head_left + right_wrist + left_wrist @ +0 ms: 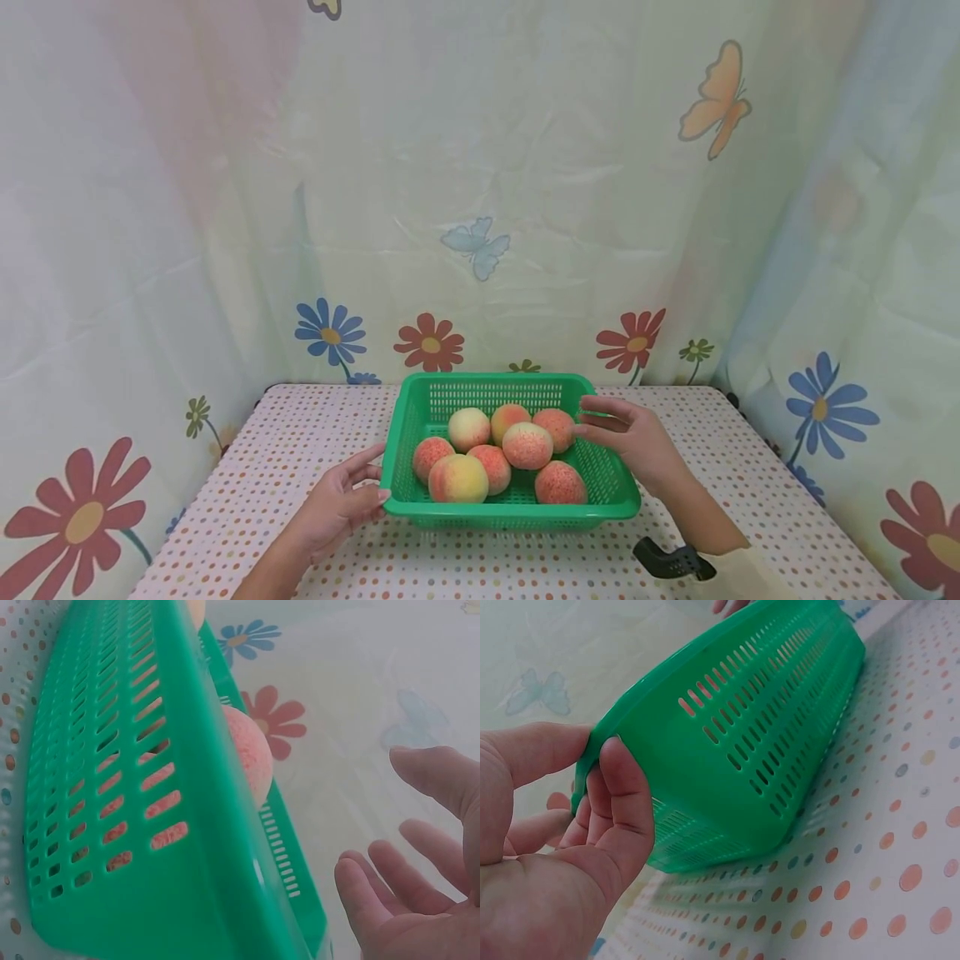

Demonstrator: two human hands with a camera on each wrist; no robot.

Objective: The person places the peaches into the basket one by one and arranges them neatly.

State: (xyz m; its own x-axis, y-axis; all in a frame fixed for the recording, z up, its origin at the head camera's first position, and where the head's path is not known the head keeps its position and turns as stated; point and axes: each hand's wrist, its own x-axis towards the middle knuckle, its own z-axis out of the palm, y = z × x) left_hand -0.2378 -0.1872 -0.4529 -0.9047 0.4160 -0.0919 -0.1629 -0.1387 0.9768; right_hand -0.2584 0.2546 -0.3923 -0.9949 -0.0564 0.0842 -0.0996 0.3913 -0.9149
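Note:
A green plastic basket (pixel 517 511) with slotted walls stands on the table, holding several red-and-yellow peaches (pixel 527 446). At its left side my left hand (pixel 339 502) pinches the rim between thumb and fingers. The left wrist view shows those fingers (pixel 626 784) bent at the basket's corner. My right hand (pixel 637 439) is over the right rim with its fingers spread and loosely bent, pointing toward the peaches. In the right wrist view that hand (pixel 420 892) is apart from the rim and holds nothing.
A dotted cloth (pixel 285 442) covers the table. Behind and on both sides hangs a pale curtain (pixel 525 167) printed with flowers and butterflies. A black strap (pixel 671 560) sits at the right wrist, by a light sleeve (pixel 742 575).

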